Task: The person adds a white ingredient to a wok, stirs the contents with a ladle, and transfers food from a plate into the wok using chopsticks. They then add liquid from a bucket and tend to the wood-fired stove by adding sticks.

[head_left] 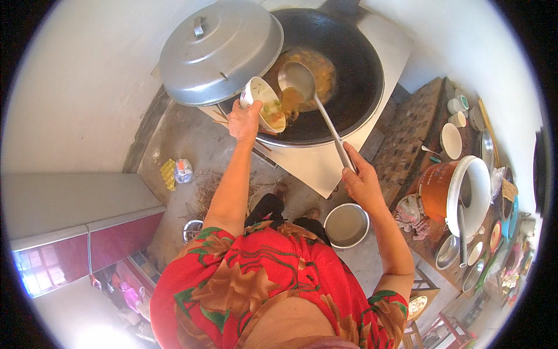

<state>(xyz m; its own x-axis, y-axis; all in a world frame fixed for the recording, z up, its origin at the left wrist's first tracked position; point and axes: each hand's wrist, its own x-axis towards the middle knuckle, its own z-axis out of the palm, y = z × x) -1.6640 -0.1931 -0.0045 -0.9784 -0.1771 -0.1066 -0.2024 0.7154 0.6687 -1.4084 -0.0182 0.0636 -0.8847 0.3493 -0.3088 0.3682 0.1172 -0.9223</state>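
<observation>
My left hand (243, 120) grips a white bowl (256, 92) by its side, tilted over the near left edge of a big black wok (360, 75). Some greenish-yellow food shows inside the bowl. In my right hand (361, 177) is the long handle of a metal ladle (297, 78), whose round head is tipped beside the bowl. Brownish soup with bits in it (289, 100) lies between ladle and bowl, apparently pouring. More soup (321, 65) pools in the bottom of the wok.
A large domed metal lid (218, 49) leans over the wok's left side. On the right counter stand an orange bucket (437, 190), a bowl (450, 141) and a crumpled cloth (411, 214). A metal basin (347, 225) is on the floor near me, and a fridge (81, 203) stands left.
</observation>
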